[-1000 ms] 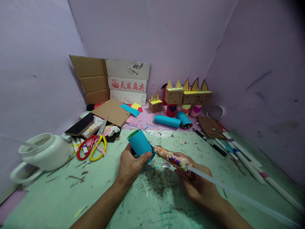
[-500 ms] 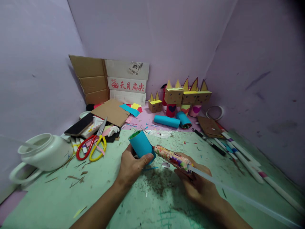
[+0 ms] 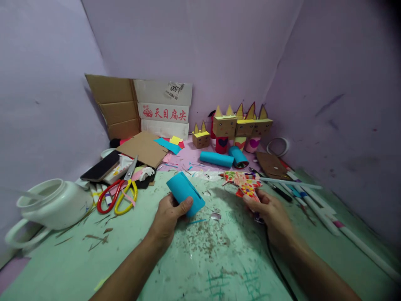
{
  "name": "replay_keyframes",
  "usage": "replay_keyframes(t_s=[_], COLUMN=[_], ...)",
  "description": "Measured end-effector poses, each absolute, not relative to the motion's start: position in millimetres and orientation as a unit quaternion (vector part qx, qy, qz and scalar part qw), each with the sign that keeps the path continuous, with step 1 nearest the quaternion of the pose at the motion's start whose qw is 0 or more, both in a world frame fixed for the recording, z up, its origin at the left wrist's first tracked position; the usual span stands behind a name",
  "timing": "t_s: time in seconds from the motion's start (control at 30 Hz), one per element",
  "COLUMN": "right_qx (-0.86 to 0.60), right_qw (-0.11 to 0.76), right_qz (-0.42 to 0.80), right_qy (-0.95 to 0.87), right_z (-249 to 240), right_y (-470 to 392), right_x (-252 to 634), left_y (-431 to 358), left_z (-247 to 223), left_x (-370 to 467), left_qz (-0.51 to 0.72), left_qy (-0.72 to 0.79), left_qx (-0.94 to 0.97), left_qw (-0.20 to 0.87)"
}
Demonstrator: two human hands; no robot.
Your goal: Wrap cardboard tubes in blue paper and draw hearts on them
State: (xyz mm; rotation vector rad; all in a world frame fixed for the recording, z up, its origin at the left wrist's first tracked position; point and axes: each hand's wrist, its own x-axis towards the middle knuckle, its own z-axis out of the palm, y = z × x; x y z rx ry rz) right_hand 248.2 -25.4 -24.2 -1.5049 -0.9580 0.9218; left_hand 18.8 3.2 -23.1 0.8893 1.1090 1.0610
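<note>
My left hand (image 3: pixel 169 215) is closed round the lower end of a blue paper-covered tube (image 3: pixel 184 192), thumb across its front. The tube leans to the left above the green tabletop, and a slit or loose paper edge shows along its right side. In my right hand (image 3: pixel 271 213) is a glue gun (image 3: pixel 246 184) wrapped in flowered paper, gripped by its handle. Its nozzle points left, apart from the tube. A long clear glue stick (image 3: pixel 293 182) sticks out of its back, and a black cord (image 3: pixel 275 261) hangs below.
On the left are a white pot (image 3: pixel 56 205), scissors (image 3: pixel 120 196) and a phone (image 3: pixel 100 166). Cardboard (image 3: pixel 144 147) and a folded box (image 3: pixel 164 110) stand behind. Cat-headed tube figures (image 3: pixel 224 125) and more blue tubes (image 3: pixel 216 159) are at the back. Markers (image 3: pixel 326 217) lie right.
The glue gun has moved right, away from the blue tube, and turned so its side shows. The tube has turned slightly in my left hand, so its open top no longer shows.
</note>
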Motion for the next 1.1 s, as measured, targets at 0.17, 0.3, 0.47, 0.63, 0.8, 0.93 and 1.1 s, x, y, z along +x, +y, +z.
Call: replay_keyframes(t_s=[0.17, 0.3, 0.47, 0.63, 0.8, 0.93, 1.1], right_qx=[-0.76, -0.831, -0.693, -0.479, -0.393, -0.373, -0.39], right_qw=[0.344, 0.222, 0.508, 0.554, 0.486, 0.483, 0.493], right_qz=[0.26, 0.053, 0.183, 0.577, 0.698, 0.696, 0.663], right_qy=[-0.487, -0.508, -0.477, -0.361, -0.349, -0.379, -0.406], right_z=[-22.9, -16.0, 7.9, 23.7, -3.8, -25.5, -29.8], right_y=[-17.5, -23.1, -23.0, -8.9, -3.0, 0.1, 3.3], right_x=[259.0, 257.8, 244.2, 212.0, 191.7, 194.1, 196.6], left_y=[2.9, 1.9, 0.8, -0.9, 0.3, 2.8, 2.7], left_z=[-20.9, -18.6, -20.6, -20.4, -23.3, -29.7, -31.3], left_x=[19.8, 20.0, 21.0, 21.2, 19.7, 20.6, 23.2], left_qz=[0.456, 0.463, 0.454, 0.448, 0.438, 0.432, 0.428], left_qy=[0.475, 0.45, 0.418, 0.395, 0.357, 0.356, 0.363], left_qx=[0.394, 0.4, 0.416, 0.437, 0.466, 0.472, 0.463], left_qw=[0.642, 0.651, 0.668, 0.673, 0.681, 0.681, 0.686])
